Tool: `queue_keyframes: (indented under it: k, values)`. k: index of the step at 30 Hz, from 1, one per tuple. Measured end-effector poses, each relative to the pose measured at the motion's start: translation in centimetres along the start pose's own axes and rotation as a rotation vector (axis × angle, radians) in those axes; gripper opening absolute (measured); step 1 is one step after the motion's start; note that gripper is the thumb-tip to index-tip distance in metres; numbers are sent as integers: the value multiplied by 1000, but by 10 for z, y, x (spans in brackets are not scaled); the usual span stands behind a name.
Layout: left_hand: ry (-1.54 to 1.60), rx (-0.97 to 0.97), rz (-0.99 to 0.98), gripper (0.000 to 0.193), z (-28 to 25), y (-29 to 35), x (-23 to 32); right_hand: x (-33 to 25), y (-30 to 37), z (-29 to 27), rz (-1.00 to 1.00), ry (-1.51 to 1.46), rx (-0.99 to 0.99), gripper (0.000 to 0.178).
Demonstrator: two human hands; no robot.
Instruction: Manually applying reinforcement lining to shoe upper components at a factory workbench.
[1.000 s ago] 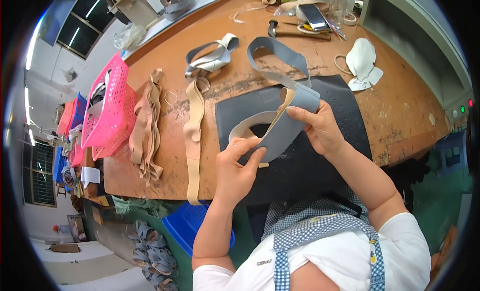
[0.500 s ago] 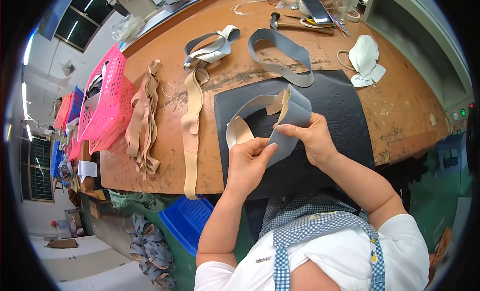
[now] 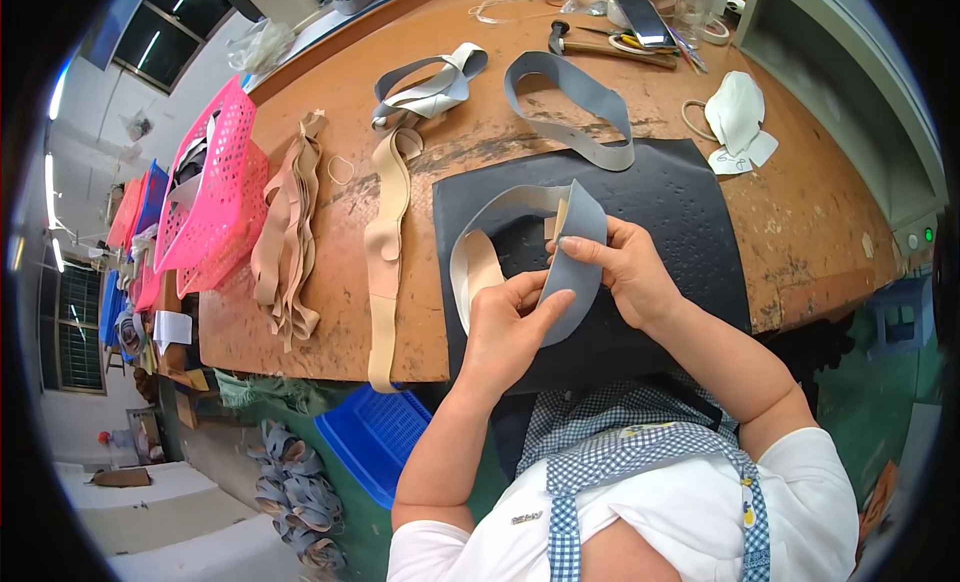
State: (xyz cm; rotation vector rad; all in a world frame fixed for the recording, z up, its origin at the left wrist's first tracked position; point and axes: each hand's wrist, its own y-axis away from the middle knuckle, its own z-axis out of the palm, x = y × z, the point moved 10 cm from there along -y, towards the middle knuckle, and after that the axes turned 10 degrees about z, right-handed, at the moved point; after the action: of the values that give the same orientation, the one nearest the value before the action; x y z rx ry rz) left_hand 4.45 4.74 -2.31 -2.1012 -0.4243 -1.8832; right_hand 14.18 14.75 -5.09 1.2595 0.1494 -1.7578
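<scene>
A grey leather-like strip (image 3: 578, 267) with a beige lining is bent into a loop above the black mat (image 3: 690, 242). Its near edge is pinched between thumb and fingers of my left hand (image 3: 508, 327). My right hand (image 3: 630, 272) grips the same strip a little higher on its right side, thumb on the grey face. Between the hands, a beige strip edge shows along the inside of the loop. Another grey loop (image 3: 575, 100) lies just beyond the mat. Left of the mat is a long stack of beige strips (image 3: 384, 252).
Pinkish-beige strips (image 3: 288, 232) lie beside a pink basket (image 3: 215, 182) at the table's left. A hammer (image 3: 610, 52), a phone (image 3: 643, 22) and white pattern pieces (image 3: 737, 112) are at the back right. A blue crate (image 3: 375, 442) sits below the front edge.
My right hand has shifted slightly left and down along the strip, and my left hand slightly right. The loop has turned a little, its far end now lower. Both hands keep hold.
</scene>
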Motion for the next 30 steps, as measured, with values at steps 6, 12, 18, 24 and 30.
queue_keyframes:
  k: [6, 12, 18, 24, 30]
  values:
    - [-74, -18, -23, 19, -1, -3, -2, -1, 0, 3, -21, -97, 16, 30]
    - [-212, -12, 37, 15, -5, -1, 5, 5, -2, 0, -22, -148, 70, 30]
    - [-640, 197, 476, 11, -26, 25, 63, -33, -30, -2, -40, -324, -188, 24]
    - [-1102, 121, 714, 15, -7, 31, 92, -75, -29, -29, -429, 867, 467, 35]
    - [-1097, -21, 787, 19, 23, 30, 80, -66, 93, 95, -806, 1363, 243, 80]
